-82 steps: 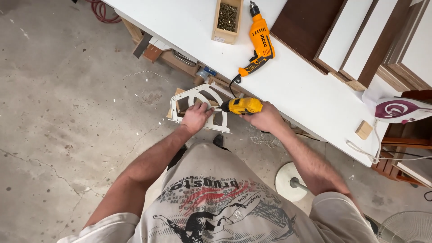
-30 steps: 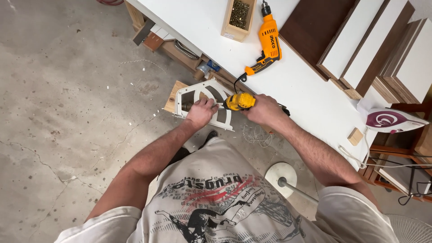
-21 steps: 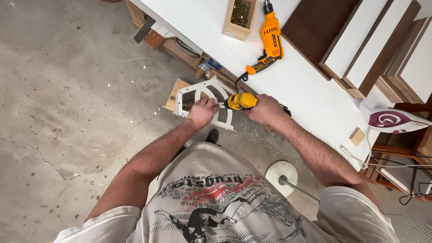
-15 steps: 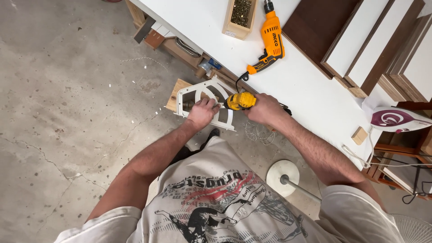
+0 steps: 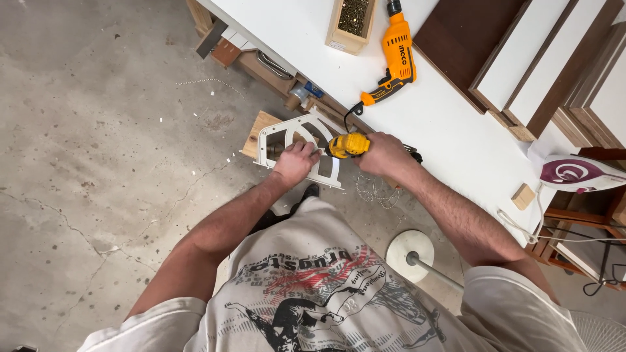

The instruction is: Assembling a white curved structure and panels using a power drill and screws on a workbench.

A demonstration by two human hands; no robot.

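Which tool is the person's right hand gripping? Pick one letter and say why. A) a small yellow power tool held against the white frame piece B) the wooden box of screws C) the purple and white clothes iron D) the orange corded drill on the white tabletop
A: the right hand grips the small yellow power tool at the white frame piece, which the left hand steadies; the orange drill lies untouched on the tabletop.

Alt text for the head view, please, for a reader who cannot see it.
Seen from above, a person's left hand steadies a white curved bracket while the right hand grips a yellow power tool against it. An orange drill lies on the white workbench beside them.
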